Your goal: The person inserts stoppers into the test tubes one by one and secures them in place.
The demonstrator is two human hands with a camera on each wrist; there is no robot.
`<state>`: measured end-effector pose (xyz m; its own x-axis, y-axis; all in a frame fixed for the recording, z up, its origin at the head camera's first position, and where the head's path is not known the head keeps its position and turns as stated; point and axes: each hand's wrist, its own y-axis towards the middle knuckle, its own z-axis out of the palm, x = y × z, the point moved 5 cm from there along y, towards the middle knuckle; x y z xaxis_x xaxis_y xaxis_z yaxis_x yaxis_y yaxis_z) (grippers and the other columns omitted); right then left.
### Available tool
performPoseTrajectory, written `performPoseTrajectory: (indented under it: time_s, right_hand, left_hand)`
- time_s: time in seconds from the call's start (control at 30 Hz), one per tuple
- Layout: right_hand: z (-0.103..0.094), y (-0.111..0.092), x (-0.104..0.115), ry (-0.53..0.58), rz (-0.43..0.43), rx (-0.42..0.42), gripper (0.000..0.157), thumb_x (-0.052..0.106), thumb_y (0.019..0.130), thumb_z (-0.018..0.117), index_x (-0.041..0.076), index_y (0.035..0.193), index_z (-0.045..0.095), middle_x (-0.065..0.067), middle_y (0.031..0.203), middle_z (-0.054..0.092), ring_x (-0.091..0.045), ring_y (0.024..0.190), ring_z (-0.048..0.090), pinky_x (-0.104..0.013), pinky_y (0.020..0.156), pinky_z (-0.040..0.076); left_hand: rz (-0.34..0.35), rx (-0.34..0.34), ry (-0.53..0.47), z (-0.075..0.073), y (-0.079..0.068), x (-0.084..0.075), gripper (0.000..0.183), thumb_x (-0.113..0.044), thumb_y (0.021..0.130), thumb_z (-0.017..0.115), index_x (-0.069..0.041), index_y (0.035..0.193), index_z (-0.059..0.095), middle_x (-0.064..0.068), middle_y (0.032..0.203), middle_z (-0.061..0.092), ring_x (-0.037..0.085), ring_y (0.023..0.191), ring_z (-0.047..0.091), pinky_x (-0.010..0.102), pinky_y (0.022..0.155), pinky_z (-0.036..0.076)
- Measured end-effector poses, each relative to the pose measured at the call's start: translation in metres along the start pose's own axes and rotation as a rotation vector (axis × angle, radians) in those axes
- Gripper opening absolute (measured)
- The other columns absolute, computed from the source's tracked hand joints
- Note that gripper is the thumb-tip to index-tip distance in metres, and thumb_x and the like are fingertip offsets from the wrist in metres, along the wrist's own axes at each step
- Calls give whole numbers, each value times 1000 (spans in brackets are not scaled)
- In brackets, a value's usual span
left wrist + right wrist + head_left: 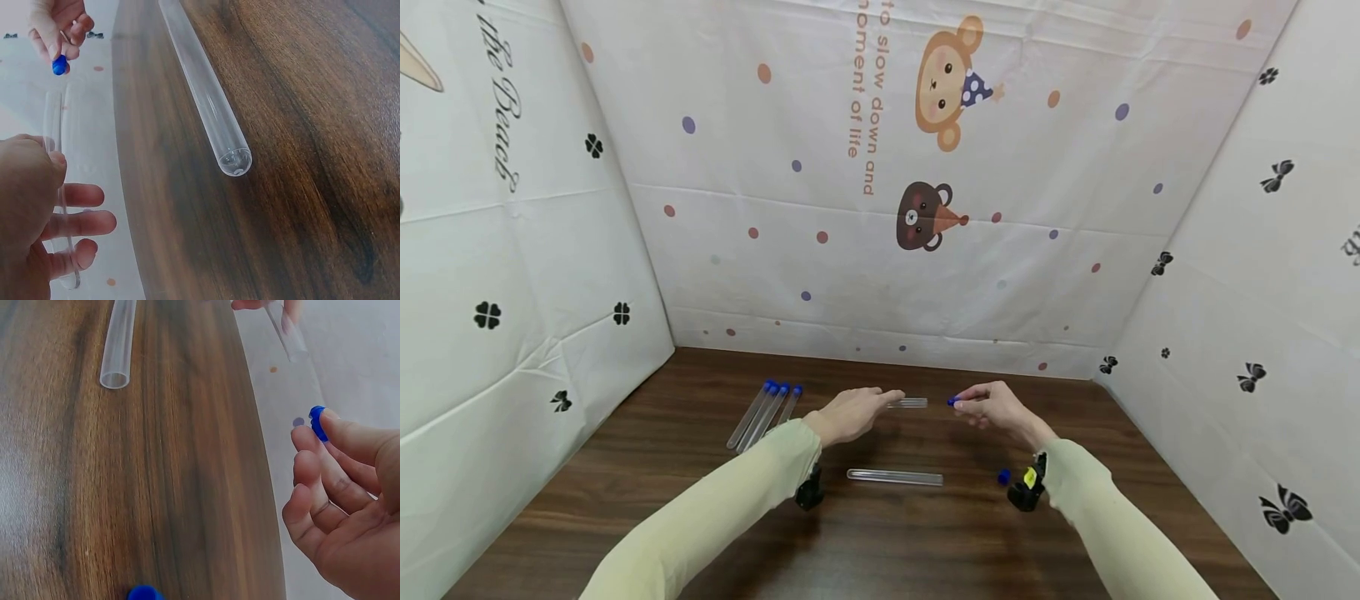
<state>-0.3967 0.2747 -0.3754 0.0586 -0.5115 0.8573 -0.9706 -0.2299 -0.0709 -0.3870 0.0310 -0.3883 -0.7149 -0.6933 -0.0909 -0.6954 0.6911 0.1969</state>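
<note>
My left hand [852, 414] holds a clear test tube [55, 119] between thumb and fingers, its mouth pointing toward my right hand. Between thumb and fingertips, my right hand [997, 409] pinches a blue cap [318, 423]. A gap separates the cap from the tube's mouth [297, 355]. Nearer to me, a second clear test tube [895, 477] lies uncapped on the table, its open end to the right and its rounded end to the left. Close to my right wrist, another blue cap [1003, 477] sits on the table.
Several test tubes with blue caps [763, 417] lie side by side at the left of the dark wooden table [917, 550], partly behind my left forearm. Printed white cloth walls [850, 275] enclose the table at the back and both sides.
</note>
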Motion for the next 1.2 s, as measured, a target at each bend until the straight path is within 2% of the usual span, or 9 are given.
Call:
performPoseTrajectory:
  time_s: [0.07,0.17,0.23,0.3,0.43,0.53,0.83,1.07,1.2]
  right_hand:
    - [2,-1,2,8,-3,14,31,16,92,65,-7,113,64,-14,93,74,-15,67,62,-30,59,51]
    - [6,-2,5,20,-3,20,32,15,92,65,-8,114,63,-9,90,75,-15,68,63,-30,60,52]
    - [8,-2,6,17,-13,29,33,15,92,65,-8,115,63,-12,92,75,-15,68,63,-31,61,53]
    - [9,0,6,14,-15,30,32,15,92,65,-8,114,63,-16,93,75,-16,68,64,-33,63,53]
    - [13,1,6,-1,-22,37,30,15,92,65,-7,112,64,-24,101,72,-15,68,64,-34,64,54]
    - [16,3,7,1,-20,39,29,15,92,65,-6,112,65,-25,102,71,-14,67,63,-34,64,54]
    - [21,6,10,1,-23,52,26,16,92,65,-3,110,67,-25,103,71,-15,67,63,-37,66,55]
    - [24,6,14,-17,-31,49,25,16,91,66,-3,108,68,-20,97,73,-16,67,63,-37,64,55]
    - [25,6,14,-13,-41,55,27,16,91,66,-5,108,67,-20,96,73,-15,67,62,-32,62,53]
  left_hand:
    - [-1,3,-3,0,0,0,48,-5,101,45,-17,147,40,4,137,59,10,61,55,22,56,35]
    - [-6,6,-6,0,0,0,48,-5,101,44,-17,147,40,4,139,57,18,85,67,22,57,37]
    - [-9,6,-5,0,0,-1,48,-5,101,45,-17,147,40,3,139,57,22,95,67,23,59,40]
    - [-13,4,-4,0,0,-1,48,-5,100,46,-17,147,40,3,139,57,21,96,67,23,60,43]
    - [-21,8,-4,1,0,-1,50,-5,99,48,-17,147,40,3,141,56,23,113,63,29,75,52]
    - [-29,16,-9,2,0,-2,51,-4,99,48,-19,147,39,3,142,55,24,122,59,33,86,54]
    - [-26,27,-24,2,2,-3,50,-5,99,48,-19,147,39,4,140,56,22,118,61,36,95,51]
    - [-20,21,-43,1,2,-5,49,-6,99,50,-19,146,40,4,129,63,15,93,64,32,84,54]
    - [-16,22,-38,1,2,-5,48,-8,99,49,-19,145,40,3,127,64,14,94,64,30,82,54]
